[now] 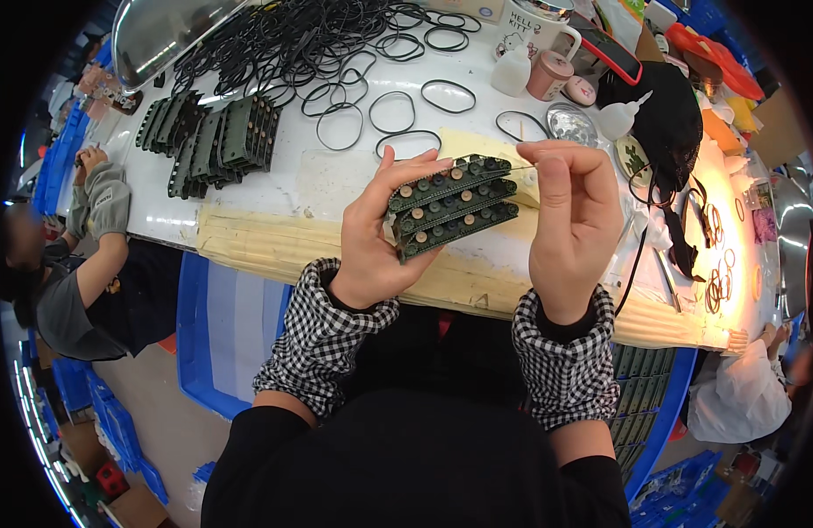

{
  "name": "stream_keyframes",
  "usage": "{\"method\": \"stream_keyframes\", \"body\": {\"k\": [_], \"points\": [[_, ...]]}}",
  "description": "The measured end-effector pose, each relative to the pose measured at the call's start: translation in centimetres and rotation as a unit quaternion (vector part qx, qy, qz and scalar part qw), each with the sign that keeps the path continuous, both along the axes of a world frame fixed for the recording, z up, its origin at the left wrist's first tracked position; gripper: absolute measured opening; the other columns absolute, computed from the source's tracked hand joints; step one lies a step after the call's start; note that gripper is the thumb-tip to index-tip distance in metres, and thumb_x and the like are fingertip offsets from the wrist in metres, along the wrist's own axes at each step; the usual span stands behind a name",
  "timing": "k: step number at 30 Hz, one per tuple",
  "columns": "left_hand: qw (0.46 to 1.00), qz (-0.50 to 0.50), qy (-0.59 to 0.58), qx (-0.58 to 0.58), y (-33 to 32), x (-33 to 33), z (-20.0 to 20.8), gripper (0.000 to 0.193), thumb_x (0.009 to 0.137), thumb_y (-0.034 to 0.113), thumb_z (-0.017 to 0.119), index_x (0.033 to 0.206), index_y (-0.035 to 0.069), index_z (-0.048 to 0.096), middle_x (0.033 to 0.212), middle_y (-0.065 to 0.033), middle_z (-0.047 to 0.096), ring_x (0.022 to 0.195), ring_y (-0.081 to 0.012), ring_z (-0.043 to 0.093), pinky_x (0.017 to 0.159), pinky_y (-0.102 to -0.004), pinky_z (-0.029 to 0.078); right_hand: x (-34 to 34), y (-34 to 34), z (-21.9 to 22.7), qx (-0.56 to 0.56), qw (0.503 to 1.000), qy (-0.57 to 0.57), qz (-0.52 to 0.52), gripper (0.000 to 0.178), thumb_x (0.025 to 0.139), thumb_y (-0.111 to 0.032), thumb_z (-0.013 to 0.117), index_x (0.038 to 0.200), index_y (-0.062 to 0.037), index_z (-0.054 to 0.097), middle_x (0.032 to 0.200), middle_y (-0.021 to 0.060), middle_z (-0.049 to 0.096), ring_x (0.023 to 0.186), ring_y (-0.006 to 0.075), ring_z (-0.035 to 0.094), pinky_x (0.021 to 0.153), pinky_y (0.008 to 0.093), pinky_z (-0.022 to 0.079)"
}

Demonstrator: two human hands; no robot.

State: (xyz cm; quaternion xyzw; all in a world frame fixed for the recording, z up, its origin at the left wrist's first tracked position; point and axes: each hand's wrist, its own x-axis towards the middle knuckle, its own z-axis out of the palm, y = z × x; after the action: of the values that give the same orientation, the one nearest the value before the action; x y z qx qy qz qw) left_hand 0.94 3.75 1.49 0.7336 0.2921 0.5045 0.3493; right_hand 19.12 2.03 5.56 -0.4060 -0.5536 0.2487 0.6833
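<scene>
My left hand [384, 231] is wrapped around several dark green plastic pieces [455, 204], fanned one above another. Rows of small round wheels, some with tan centres, line them, like the running gear of a toy tank. To their right, my right hand [572, 211] pinches a thin dark strand [525, 167] between thumb and forefinger. It runs toward the top right end of the uppermost piece. Whether it is a stretched rubber band or a thin tool is too fine to tell. Both hands are above the table's near edge.
Similar green pieces [235, 141] stand stacked at left. Black rubber bands [309, 40] heap at the back. A mug [525, 31], a squeeze bottle [512, 72] and a lit lamp area stand right. A blue crate [635, 422] holds more pieces below. Two people sit at either side.
</scene>
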Motion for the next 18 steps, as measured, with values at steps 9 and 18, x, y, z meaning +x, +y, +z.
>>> {"method": "stream_keyframes", "body": {"k": [9,18], "points": [[1.0,0.012,0.015,0.013,-0.03,0.06,-0.04,0.055,0.071,0.002,0.073,0.123,0.008,0.055,0.123,-0.0095,0.064,0.128,-0.0348,0.051,0.115,-0.0601,0.01,-0.77,0.39,-0.52,-0.023,1.0,0.011,0.016,0.01,0.095,-0.007,0.061,0.096,0.0024,0.057,0.089,0.0052,0.062,0.084,0.0099,0.058,0.079,0.0237,0.047],[1.0,0.013,0.018,0.012,0.06,0.05,-0.15,0.056,0.071,0.002,0.074,0.123,0.007,0.055,0.124,-0.0101,0.064,0.129,-0.0348,0.05,0.115,-0.0603,0.009,-0.42,0.44,-0.59,-0.015,0.999,0.031,-0.002,0.01,0.098,-0.008,0.056,0.097,0.002,0.056,0.092,0.0074,0.064,0.086,0.0112,0.059,0.08,0.0239,0.046]]}}
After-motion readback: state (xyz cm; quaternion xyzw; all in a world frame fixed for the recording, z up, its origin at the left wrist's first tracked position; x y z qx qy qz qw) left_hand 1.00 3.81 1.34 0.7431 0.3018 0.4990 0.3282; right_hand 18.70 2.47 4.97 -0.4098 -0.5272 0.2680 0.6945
